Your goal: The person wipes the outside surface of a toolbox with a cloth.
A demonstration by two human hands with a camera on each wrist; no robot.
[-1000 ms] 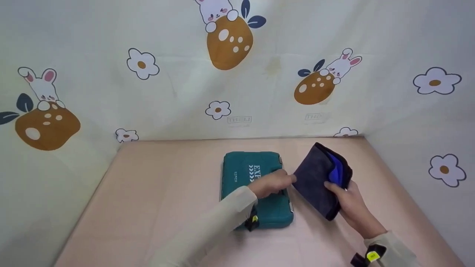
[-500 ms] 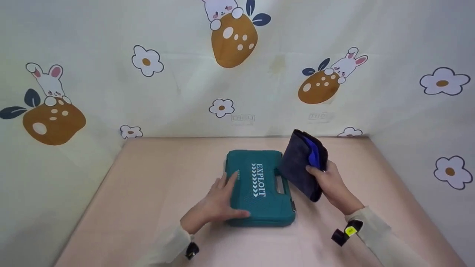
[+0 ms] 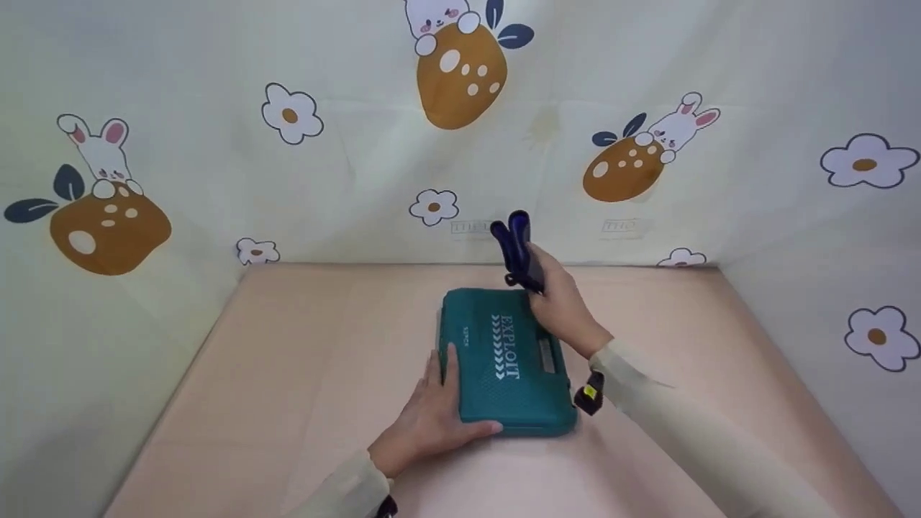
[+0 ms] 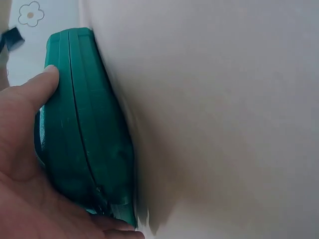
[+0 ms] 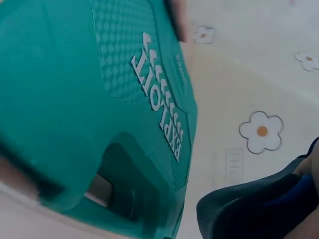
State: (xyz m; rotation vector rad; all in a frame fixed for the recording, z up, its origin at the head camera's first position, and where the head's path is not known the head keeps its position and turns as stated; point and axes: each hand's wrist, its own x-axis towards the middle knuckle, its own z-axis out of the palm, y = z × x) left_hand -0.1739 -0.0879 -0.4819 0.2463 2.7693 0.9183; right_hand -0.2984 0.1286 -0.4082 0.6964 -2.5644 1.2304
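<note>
A teal plastic tool case (image 3: 478, 388), lettered EXPLOIT in white, lies closed on the tabletop in the head view. My left hand (image 3: 428, 424) rests against its near left corner, fingers extended along the left side and thumb at the near edge. In the left wrist view the thumb touches the side of the case (image 4: 84, 114) near its seam. With my right hand (image 3: 565, 306) I grip a folded cloth (image 3: 519, 248), dark grey outside and blue inside, above the case's far end. The right wrist view shows part of this cloth (image 5: 244, 209) beside the case.
A pinkish tabletop (image 3: 309, 360) surrounds the case. Behind it and on both sides stand pale fabric walls (image 3: 345, 194) printed with rabbits and flowers. A handle slot (image 3: 548, 356) is on the case's right side.
My left hand has let go of the cloth's corner and moved to the case's near left corner. My right hand has carried the cloth left, over the case's far end, and turned it.
</note>
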